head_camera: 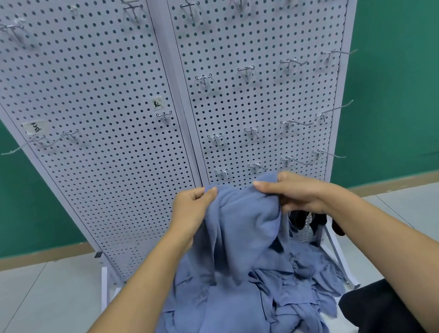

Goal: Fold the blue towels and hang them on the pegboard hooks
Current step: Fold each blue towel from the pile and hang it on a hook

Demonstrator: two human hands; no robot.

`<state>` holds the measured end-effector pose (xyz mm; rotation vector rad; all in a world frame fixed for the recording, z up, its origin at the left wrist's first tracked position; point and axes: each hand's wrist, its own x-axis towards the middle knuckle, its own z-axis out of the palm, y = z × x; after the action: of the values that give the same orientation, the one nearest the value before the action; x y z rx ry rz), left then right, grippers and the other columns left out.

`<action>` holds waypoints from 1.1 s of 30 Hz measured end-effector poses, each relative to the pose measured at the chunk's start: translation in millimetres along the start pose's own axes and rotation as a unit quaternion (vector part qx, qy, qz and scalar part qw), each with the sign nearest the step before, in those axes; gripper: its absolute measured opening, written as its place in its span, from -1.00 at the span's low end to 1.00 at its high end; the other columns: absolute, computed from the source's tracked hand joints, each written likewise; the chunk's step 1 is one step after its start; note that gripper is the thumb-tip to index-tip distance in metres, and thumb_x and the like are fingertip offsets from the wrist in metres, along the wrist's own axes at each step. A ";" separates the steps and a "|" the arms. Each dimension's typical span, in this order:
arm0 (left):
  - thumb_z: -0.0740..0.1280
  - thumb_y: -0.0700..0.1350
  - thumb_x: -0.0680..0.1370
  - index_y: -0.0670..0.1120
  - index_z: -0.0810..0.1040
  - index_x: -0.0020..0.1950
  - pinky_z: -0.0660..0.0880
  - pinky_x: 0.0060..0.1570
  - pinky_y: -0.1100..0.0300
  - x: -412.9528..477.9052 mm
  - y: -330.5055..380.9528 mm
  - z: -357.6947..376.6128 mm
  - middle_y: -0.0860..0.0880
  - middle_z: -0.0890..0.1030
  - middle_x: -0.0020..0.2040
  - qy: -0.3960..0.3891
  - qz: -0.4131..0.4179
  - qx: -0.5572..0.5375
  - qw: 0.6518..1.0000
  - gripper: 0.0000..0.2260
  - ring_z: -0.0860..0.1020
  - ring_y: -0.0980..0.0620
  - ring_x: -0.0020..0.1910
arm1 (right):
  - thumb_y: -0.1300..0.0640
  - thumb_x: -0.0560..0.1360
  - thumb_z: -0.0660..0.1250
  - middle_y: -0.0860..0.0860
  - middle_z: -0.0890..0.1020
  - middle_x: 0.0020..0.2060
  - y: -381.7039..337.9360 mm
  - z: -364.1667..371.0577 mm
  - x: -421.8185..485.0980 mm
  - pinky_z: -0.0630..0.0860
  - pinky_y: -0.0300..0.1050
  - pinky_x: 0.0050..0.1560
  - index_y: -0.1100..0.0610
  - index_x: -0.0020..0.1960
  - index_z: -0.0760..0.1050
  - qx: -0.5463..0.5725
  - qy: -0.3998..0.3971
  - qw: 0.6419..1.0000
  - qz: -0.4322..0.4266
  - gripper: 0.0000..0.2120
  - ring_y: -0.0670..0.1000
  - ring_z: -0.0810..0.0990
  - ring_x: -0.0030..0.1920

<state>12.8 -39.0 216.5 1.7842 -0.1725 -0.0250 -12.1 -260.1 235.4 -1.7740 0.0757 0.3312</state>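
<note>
The towel (238, 221) in the fingers (208, 194) is plain dusty blue, like the pile (232, 325) below them. Behind them: white pegboard (101, 84) dotted with dark holes, silver hooks (246, 71), green wall (414, 78).

The pegboard (115, 96) stood far, on the floor (32, 296), before the wall (414, 78). Hooks (246, 71) sat in rows on its right half, fewer on its left. Near, at its foot, lay the pile (237, 322). Above the pile hung a towel (244, 220), the left hand (193, 208) gripping its top left, the right hand (294, 192) its top right
</note>
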 end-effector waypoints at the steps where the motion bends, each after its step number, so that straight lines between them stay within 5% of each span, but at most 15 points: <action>1: 0.36 0.00 0.51 -0.27 0.28 -0.39 0.17 -0.31 0.19 0.9 -1.3 -1.4 -0.06 0.27 -0.42 0.034 0.011 0.013 0.999 -0.54 0.22 0.02 -0.38 | -0.15 0.39 0.44 0.15 0.58 -0.19 1.8 -1.6 0.1 0.46 -0.16 -0.28 0.21 -0.05 0.57 0.007 0.009 1.000 -0.004 -0.59 0.02 0.53 -0.23; 3: 0.32 -0.09 0.56 -0.06 0.15 -0.46 0.06 -0.38 0.18 2.6 -1.8 -6.5 0.07 0.15 -0.52 0.097 0.035 0.048 0.994 -0.53 0.11 0.05 -0.44 | -0.06 0.42 0.44 0.12 0.65 -0.09 3.9 -6.7 -1.0 0.53 -0.07 -0.08 0.22 0.07 0.58 0.053 0.021 0.998 -0.014 -0.61 0.04 0.59 -0.11; 7: 0.28 -0.06 0.58 -0.03 0.12 -0.43 0.04 -0.36 0.15 9.5 -4.1 -29.4 0.01 0.13 -0.46 0.151 0.018 0.040 0.988 -0.54 0.10 0.03 -0.41 | 0.12 0.36 0.45 0.13 0.66 -0.05 4.0 -22.9 -6.3 0.53 -0.10 0.05 0.24 0.04 0.58 0.148 0.000 0.988 -0.034 -0.70 0.04 0.61 -0.05; 11: 0.22 0.05 0.58 -0.06 0.29 -0.32 0.32 -0.23 0.08 22.1 -15.3 -55.1 -0.11 0.31 -0.30 0.162 -0.058 0.041 0.984 -0.68 0.28 -0.03 -0.27 | 0.15 0.32 0.45 0.12 0.67 -0.12 9.9 -36.8 -10.2 0.59 -0.13 -0.06 0.24 -0.04 0.58 0.166 0.033 0.985 -0.018 -0.75 0.01 0.64 -0.16; 14: 0.21 -0.01 0.62 -0.17 0.47 -0.15 0.48 -0.19 0.06 17.9 -11.9 -59.9 -0.13 0.51 -0.23 0.132 -0.148 -0.058 0.978 -0.74 0.48 -0.05 -0.25 | 0.16 0.44 0.42 0.06 0.66 -0.34 14.0 -43.8 -14.3 0.58 -0.25 -0.36 0.18 -0.28 0.55 0.149 0.088 0.985 -0.002 -0.85 -0.05 0.61 -0.37; 17: 0.23 -0.08 0.62 -0.18 0.56 -0.09 0.58 -0.27 0.16 10.8 -2.2 -62.4 -0.08 0.66 -0.22 0.043 -0.205 -0.236 0.949 -0.78 0.61 0.02 -0.24 | 0.24 0.49 0.37 0.07 0.67 -0.30 17.0 -47.2 -13.7 0.60 -0.24 -0.29 0.24 -0.16 0.56 0.208 0.101 0.973 -0.006 -0.93 -0.06 0.63 -0.35; 22: 0.27 -0.20 0.57 -0.15 0.70 -0.23 0.62 -0.19 0.21 9.0 4.9 -73.2 -0.06 0.68 -0.17 -0.050 -0.166 -0.305 0.936 -0.74 0.67 0.06 -0.21 | 0.38 0.53 0.25 0.09 0.69 -0.22 15.7 -48.9 -13.2 0.62 -0.23 -0.21 0.26 -0.02 0.54 0.280 0.091 0.954 -0.060 -0.89 -0.05 0.68 -0.25; 25: 0.29 -0.20 0.56 -0.17 0.61 0.05 0.61 -0.03 0.14 8.7 5.1 -77.1 -0.07 0.66 -0.05 -0.041 -0.158 -0.308 0.937 -0.86 0.64 0.02 -0.08 | 0.28 0.57 0.26 0.07 0.64 -0.20 18.3 -46.9 -12.2 0.61 -0.26 -0.24 0.18 -0.09 0.51 0.203 0.139 0.967 -0.057 -0.91 -0.06 0.64 -0.23; 29: 0.29 -0.20 0.58 -0.16 0.51 0.22 0.60 -0.03 0.12 10.6 0.3 -80.4 -0.07 0.63 -0.01 -0.009 -0.163 -0.310 0.937 -0.78 0.60 0.00 -0.03 | 0.06 0.56 0.31 0.03 0.56 -0.31 23.4 -41.2 -10.5 0.57 -0.27 -0.42 0.12 -0.20 0.45 0.054 0.191 0.980 0.013 -0.80 -0.15 0.55 -0.46; 33: 0.26 -0.20 0.60 -0.17 0.53 0.13 0.63 -0.18 0.16 8.5 1.4 -81.0 -0.06 0.67 -0.11 0.013 -0.176 -0.341 0.923 -0.86 0.65 0.02 -0.12 | 0.03 0.51 0.38 -0.01 0.65 -0.20 19.7 -39.5 -8.3 0.61 -0.16 -0.25 0.14 -0.04 0.58 0.160 0.179 0.970 0.029 -0.83 -0.06 0.62 -0.24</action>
<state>30.0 38.1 236.3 1.0942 0.1673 -0.2853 -17.4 -303.8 226.5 -1.4943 0.4182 0.0318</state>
